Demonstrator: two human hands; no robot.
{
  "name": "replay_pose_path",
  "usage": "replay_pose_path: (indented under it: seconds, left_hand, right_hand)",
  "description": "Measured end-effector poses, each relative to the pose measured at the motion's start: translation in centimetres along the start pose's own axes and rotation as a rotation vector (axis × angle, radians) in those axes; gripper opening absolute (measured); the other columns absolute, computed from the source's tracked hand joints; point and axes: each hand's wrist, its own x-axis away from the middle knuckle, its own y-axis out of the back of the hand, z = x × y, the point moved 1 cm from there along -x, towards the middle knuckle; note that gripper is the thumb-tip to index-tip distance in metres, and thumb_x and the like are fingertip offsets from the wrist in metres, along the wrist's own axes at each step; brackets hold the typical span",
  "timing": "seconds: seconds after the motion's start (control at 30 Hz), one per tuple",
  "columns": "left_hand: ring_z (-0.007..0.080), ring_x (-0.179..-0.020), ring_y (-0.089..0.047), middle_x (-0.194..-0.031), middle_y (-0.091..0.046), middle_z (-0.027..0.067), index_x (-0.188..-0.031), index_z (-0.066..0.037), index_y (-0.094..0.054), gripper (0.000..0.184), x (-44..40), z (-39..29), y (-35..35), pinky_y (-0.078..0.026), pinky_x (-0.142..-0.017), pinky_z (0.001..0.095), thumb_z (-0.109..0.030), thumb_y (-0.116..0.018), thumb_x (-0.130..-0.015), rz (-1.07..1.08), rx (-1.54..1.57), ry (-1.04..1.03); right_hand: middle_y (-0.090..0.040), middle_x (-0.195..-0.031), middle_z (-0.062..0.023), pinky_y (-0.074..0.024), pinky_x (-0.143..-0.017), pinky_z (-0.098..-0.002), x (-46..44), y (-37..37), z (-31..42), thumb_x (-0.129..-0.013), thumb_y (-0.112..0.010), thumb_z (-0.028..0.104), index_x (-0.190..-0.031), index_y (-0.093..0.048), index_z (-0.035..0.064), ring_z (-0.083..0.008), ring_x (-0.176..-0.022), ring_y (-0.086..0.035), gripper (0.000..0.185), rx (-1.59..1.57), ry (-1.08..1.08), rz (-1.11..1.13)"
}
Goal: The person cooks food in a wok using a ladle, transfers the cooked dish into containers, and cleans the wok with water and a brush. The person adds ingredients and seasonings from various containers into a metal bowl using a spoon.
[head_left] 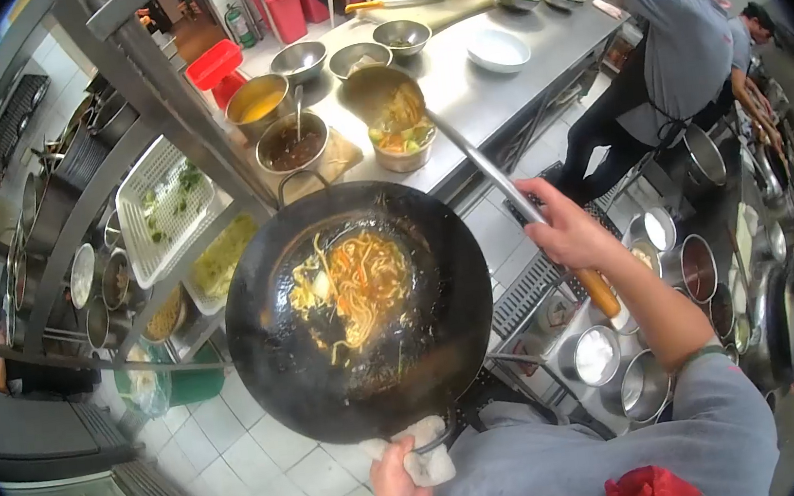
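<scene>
My left hand (pixel 398 483) is closed around the near handle of a black wok (pixel 455 329), with a folded white cloth (pixel 430 462) between hand and handle. Noodles with bits of vegetable (pixel 372 285) lie in the oily wok, which I hold up in front of me. My right hand (pixel 571 228) grips the long handle of a metal ladle (pixel 482 158), near its wooden end. The ladle's head is tipped over a metal bowl (pixel 404 161) at the table edge. Noodles and green vegetable pieces (pixel 400 120) are at the ladle's lip and in that bowl.
A steel table (pixel 458 94) holds a pot of orange liquid (pixel 258 99), a bowl of dark sauce (pixel 293 147) with a spoon, and a white bowl (pixel 498 51). A white basket (pixel 168 210) sits left. A co-worker (pixel 678 49) stands right, near several metal containers (pixel 595 356).
</scene>
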Motion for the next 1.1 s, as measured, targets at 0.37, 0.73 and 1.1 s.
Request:
replay_pose_path:
  seconds: [0.37,0.73,1.1]
  left_hand:
    - [0.0356,-0.085,-0.069,-0.101,-0.067,0.023,-0.105,0.011,-0.058,0.031,0.2,-0.3,0.4,-0.059,-0.072,0.0488,-0.008,-0.061,-0.082,-0.051,-0.05,0.023]
    - [0.0269,-0.094,-0.066,-0.105,-0.065,0.0165,-0.118,0.009,-0.054,0.038,0.8,-0.9,0.5,-0.055,-0.081,0.0403,-0.001,-0.062,-0.082,-0.056,-0.108,0.032]
    - [0.025,-0.081,-0.067,-0.095,-0.067,0.0159,-0.106,0.01,-0.058,0.027,0.8,-1.7,0.4,-0.056,-0.073,0.0386,-0.003,-0.062,-0.083,-0.062,-0.096,0.005]
  right_hand:
    - [-0.055,-0.073,-0.0062,-0.0448,-0.058,-0.0337,-1.6,0.4,-3.0,-0.088,-0.058,0.005,-0.146,-0.036,0.0109,-0.0165,-0.06,-0.052,0.062,0.0,0.053,-0.127]
    - [-0.065,-0.091,-0.0196,-0.052,-0.074,-0.0399,1.8,-6.0,1.1,-0.086,-0.058,0.005,-0.148,-0.036,0.0148,-0.0333,-0.076,-0.066,0.066,0.357,0.044,0.417]
    - [-0.062,-0.077,-0.0169,-0.0503,-0.068,-0.0426,3.2,-4.9,3.4,-0.085,-0.058,0.005,-0.147,-0.038,0.0166,-0.0319,-0.069,-0.066,0.066,0.395,-0.052,0.371]
